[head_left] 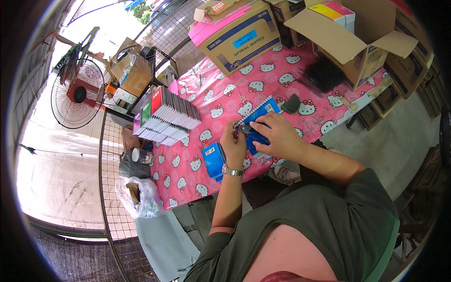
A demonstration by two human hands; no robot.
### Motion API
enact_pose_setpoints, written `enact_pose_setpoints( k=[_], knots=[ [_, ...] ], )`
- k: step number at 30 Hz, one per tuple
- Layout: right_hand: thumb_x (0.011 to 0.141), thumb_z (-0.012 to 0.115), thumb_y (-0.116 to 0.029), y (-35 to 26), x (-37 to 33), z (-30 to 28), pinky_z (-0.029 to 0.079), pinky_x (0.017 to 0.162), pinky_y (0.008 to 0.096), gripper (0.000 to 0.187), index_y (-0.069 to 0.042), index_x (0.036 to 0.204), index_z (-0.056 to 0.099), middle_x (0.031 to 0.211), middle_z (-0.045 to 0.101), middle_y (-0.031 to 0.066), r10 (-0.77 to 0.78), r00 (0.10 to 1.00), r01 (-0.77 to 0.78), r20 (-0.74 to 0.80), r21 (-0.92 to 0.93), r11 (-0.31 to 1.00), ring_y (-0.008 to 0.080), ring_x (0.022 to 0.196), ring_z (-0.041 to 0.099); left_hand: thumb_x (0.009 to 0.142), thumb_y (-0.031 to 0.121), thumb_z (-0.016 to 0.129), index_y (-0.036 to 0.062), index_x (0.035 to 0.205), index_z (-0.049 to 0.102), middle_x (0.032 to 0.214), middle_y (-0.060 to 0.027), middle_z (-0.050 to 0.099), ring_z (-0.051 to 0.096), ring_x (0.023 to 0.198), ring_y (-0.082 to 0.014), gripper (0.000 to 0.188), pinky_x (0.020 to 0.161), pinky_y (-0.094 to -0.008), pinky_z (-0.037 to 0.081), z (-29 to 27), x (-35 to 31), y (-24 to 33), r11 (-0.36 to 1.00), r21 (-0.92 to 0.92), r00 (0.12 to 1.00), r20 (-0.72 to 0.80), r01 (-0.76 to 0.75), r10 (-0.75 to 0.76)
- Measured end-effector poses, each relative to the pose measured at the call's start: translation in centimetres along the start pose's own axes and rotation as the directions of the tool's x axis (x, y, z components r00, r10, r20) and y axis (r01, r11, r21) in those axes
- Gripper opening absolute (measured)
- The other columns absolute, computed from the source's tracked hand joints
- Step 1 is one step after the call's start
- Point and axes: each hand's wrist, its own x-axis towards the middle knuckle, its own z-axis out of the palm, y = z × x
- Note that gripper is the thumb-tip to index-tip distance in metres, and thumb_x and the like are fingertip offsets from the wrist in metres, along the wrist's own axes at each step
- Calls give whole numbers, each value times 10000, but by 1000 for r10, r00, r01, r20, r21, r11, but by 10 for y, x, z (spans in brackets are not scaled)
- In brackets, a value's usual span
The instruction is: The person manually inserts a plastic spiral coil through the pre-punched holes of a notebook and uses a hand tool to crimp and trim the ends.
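A blue spiral notebook (266,109) lies on the pink table in front of me, its white coil along the upper left edge. My right hand (278,135) rests over it, fingers bent around a small dark grey hand tool (245,129) whose tip is at the coil edge. My left hand (233,142), with a metal watch on the wrist, is closed at that same edge beside the tool tip; what its fingers pinch is hidden. Another blue notebook (213,159) lies partly under my left wrist. A dark rounded object (291,104) sits just beyond my right hand.
Stacked spiral notebooks (170,113) stand on the left of the patterned table cover (195,162). A closed carton (239,40) stands at the back, an open carton (361,58) at the back right. Black coils (324,74) lie between them. A fan (78,94) stands far left.
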Motion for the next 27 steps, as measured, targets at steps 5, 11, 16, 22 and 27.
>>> enact_pose_setpoints(
  k=[5,11,16,22,27],
  knots=[
    [783,747,-219,-12,2,-7,485,887,402,450,-6,1168,652,1087,611,139,106,984,-122,146,99,988,306,1014,592,855,-119,582,-9,1079,643,908,-86,699,664,773,-127,258,673,-253,527,2,-6,-16,990,-138,998,-63,5,-14],
    [849,714,-180,0,-2,-2,487,898,365,440,-33,1252,616,1127,614,150,363,789,-614,496,642,459,268,1036,616,851,-89,600,-16,1043,662,932,-111,703,667,840,-186,214,770,-309,526,-18,-3,-5,974,66,956,-187,-218,227],
    [792,726,-161,85,-41,-9,486,930,398,460,-106,1238,627,1129,605,163,411,911,-399,-41,162,902,309,1054,610,839,56,607,36,922,667,883,-115,680,621,913,-295,104,863,-447,468,-97,18,16,825,511,925,-138,-240,354],
    [730,743,-247,154,-116,31,467,928,491,406,-80,1086,644,1097,612,175,483,802,-397,352,-290,871,378,1070,581,819,114,604,69,972,673,992,-140,673,595,1020,-364,174,889,-483,473,-104,17,-84,536,841,948,110,72,-300],
    [797,678,-211,230,-62,19,501,890,471,278,-48,1019,640,1087,621,157,577,816,-538,-15,-384,751,370,1054,588,821,110,626,74,1045,645,1036,-146,648,592,1008,-346,227,875,-478,471,-86,9,-101,607,795,999,7,23,-47]
  ],
)
